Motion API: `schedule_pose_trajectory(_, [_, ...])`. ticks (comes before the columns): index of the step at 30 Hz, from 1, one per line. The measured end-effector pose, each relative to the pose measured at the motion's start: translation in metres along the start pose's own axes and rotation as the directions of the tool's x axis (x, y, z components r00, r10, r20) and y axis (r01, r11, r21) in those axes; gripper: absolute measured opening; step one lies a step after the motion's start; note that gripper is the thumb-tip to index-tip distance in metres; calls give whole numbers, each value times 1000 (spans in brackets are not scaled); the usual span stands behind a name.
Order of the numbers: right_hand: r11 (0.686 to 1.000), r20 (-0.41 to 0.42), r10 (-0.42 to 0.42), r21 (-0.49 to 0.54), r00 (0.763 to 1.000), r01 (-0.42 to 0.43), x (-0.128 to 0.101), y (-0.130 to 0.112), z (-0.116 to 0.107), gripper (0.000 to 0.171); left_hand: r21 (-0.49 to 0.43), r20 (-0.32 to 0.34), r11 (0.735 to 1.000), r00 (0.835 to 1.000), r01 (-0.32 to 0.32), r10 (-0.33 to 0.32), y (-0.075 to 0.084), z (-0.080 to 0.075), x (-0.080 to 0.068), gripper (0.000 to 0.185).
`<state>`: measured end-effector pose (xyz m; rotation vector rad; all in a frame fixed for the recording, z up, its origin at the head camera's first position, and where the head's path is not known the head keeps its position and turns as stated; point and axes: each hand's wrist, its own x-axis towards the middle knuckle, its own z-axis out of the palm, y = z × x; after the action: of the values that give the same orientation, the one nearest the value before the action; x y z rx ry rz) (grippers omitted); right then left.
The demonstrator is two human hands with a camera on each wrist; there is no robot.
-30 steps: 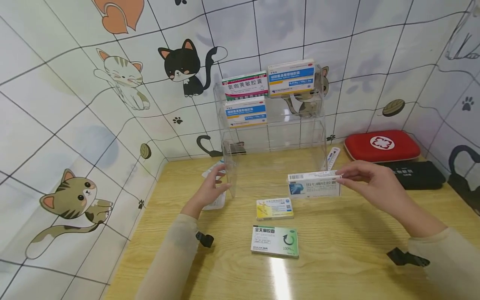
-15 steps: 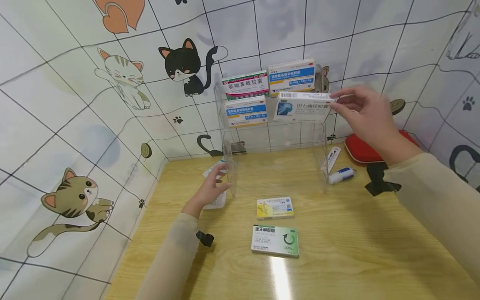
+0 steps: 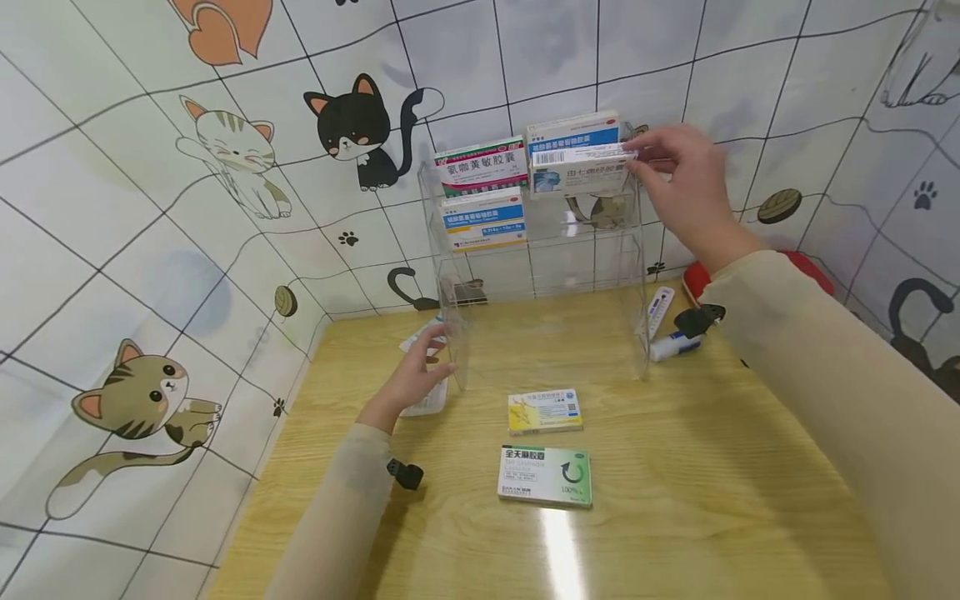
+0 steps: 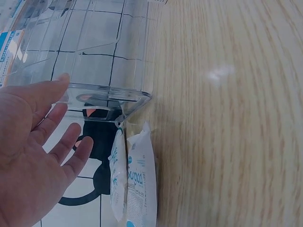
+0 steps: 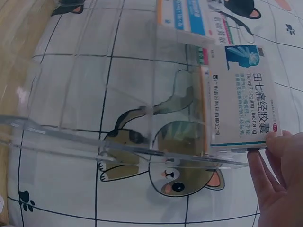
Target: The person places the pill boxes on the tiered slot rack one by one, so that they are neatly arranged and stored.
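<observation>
My right hand (image 3: 686, 183) pinches a white medicine box (image 3: 581, 171) by its right end, at the top tier of a clear acrylic rack (image 3: 456, 333). The box overlaps the front of a blue-and-white medicine box (image 3: 573, 133); its printed face shows in the right wrist view. To its left stand a red-and-green medicine box (image 3: 480, 171) and, lower in front, another blue-and-white box (image 3: 483, 221). My left hand (image 3: 412, 375) is beside the rack's left panel, thumb tip right at the edge and fingers loosely spread, as the left wrist view shows.
A yellow-and-white box (image 3: 545, 411) and a green-and-white box (image 3: 545, 477) lie on the table before the rack. White packets (image 4: 139, 184) are by the left panel. Right of the rack are a blue-and-white tube (image 3: 675, 346), a white strip (image 3: 660, 310) and a partly hidden red case (image 3: 813, 271).
My right hand has lifted the white medicine box from low in front of the rack up and back to the top tier. My left hand has stayed beside the panel.
</observation>
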<state>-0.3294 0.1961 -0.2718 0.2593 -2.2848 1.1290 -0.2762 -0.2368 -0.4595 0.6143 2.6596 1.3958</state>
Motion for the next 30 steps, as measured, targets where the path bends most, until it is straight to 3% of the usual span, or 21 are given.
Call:
schedule_pose_trajectory(5, [995,48,35,-99,998,-30,0,-1,3,33,-6,10,1000,1000,16,-16,1,-1,0,68])
schedule_pose_trajectory(10, [987,78,1,-157,997,11,0,-3,7,29,-8,4,999,999,34,-34,3,-2,0,68])
schedule_pose_trajectory(18, [963,184,-25,-258,983,73,4,-8,9,27,1,9,1000,1000,-28,28,-1,0,3,67])
schedule_pose_trajectory(24, [969,214,28,-247,976,27,0,-14,6,32,-3,-3,1000,1000,-16,16,-3,-1,3,67])
schedule_pose_trajectory(30, [987,160,-56,-141,986,79,-28,-9,15,28,-9,-2,1000,1000,-15,15,-4,-1,1,67])
